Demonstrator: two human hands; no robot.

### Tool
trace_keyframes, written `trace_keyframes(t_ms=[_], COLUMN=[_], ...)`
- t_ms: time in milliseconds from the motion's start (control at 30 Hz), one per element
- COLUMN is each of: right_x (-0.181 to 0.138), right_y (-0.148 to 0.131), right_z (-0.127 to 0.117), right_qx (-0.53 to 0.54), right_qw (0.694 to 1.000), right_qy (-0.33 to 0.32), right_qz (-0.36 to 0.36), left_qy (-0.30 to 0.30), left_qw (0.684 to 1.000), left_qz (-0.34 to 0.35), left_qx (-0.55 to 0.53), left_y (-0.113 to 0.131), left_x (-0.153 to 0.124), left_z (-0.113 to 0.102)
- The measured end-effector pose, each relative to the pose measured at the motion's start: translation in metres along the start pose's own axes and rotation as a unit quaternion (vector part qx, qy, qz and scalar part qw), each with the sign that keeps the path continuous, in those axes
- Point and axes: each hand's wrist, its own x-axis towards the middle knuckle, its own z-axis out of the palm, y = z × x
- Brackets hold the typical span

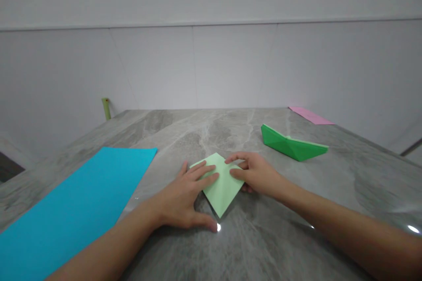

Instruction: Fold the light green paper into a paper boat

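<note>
Though glossy, tabletop under paper (white wall)

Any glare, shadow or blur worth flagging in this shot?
Head view: small bright glare spots on the grey table, one at the thumb of the left hand; head view: soft dark shadow beneath that hand; head view: slight overall softness, the right forearm looking hazier toward the frame edge.

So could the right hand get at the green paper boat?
Probably yes: nothing stands between the right hand and the green paper boat, though that hand is touching the pale paper.
</note>
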Motion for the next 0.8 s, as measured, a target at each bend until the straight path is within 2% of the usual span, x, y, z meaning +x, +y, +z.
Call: trace_keyframes(t_ms=[100, 200, 267, 300, 367, 433, 467, 500, 567, 633, 733, 800], right_x=[-0.002, -0.004, -0.005, -0.004, -0.003, -0.002, -0.002, -0.002, -0.003, -0.004, -0.005, -0.005], right_y=[-0.010, -0.018, -0.019, -0.018, -0.015, -0.011, -0.009, -0.007, -0.003, 0.002, 0.009, 0.012], right_z=[-0.004, -0.010, -0.014, -0.016, -0.017, -0.014, -0.011, -0.008, 0.001, 0.008, 0.016, 0.019], right_qx=[0.164, 0.228, 0.204, 0.177, 0.123, 0.097, 0.101, 0.114, 0.165, 0.182, 0.163, 0.142], right_qw=[0.986, 0.973, 0.974, 0.974, 0.972, 0.975, 0.977, 0.980, 0.978, 0.978, 0.980, 0.981], right_qy=[-0.009, 0.012, 0.065, 0.098, 0.140, 0.118, 0.085, 0.043, -0.031, -0.026, -0.009, -0.004], right_qz=[0.015, -0.023, -0.072, -0.100, -0.144, -0.164, -0.166, -0.160, -0.122, -0.097, -0.114, -0.134], left_qy=[0.065, 0.195, 0.279, 0.307, 0.301, 0.251, 0.234, 0.223, 0.203, 0.195, 0.213, 0.205], left_qw=[0.997, 0.976, 0.934, 0.900, 0.813, 0.730, 0.702, 0.684, 0.669, 0.660, 0.625, 0.615], left_qz=[0.020, 0.008, -0.050, -0.087, -0.121, -0.130, -0.129, -0.135, -0.145, -0.163, -0.185, -0.195], left_qx=[-0.018, -0.096, -0.217, -0.297, -0.483, -0.622, -0.660, -0.682, -0.700, -0.706, -0.728, -0.737], left_y=[-0.001, -0.001, 0.001, 0.002, 0.006, 0.011, 0.013, 0.015, 0.018, 0.020, 0.021, 0.021], left_x=[0.002, 0.003, 0.004, 0.005, 0.007, 0.011, 0.013, 0.015, 0.017, 0.018, 0.018, 0.018], left_z=[0.002, 0.005, 0.007, 0.009, 0.012, 0.015, 0.016, 0.017, 0.017, 0.016, 0.015, 0.014])
